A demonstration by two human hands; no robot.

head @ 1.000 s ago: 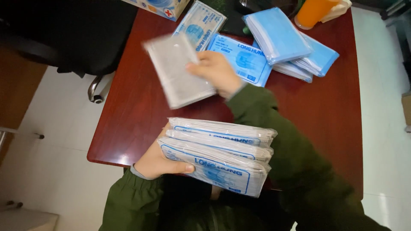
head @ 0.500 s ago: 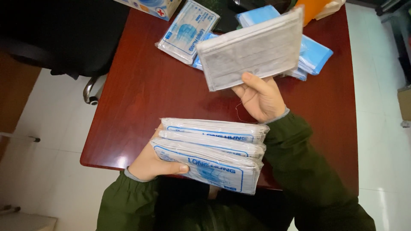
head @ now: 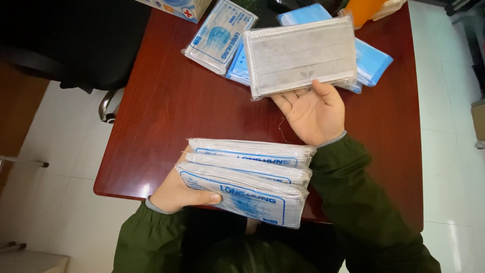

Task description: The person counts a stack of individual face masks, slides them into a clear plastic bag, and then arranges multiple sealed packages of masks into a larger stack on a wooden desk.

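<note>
Grey mask pack (head: 300, 54) in right hand (head: 314, 112), now flatter, more level.

Between our two hands we find a band of bare dark-red wooden desk top (head: 166, 116), widest on the left side, where a hand could pass from the near edge to the far packs. Toward the far edge the way is blocked by a flat clear-wrapped pack of masks with blue print (head: 218, 35), loose light-blue masks (head: 374, 58) and an orange container (head: 365, 9). The grey mask pack (head: 299, 54) held up in our right hand (head: 313, 112) hangs over that clutter. The stack of wrapped mask packs (head: 247, 179) in our left hand (head: 174, 194) covers the near edge. The right strip of desk lies open. A black office chair (head: 65, 45) stands off the desk's left side.
</note>
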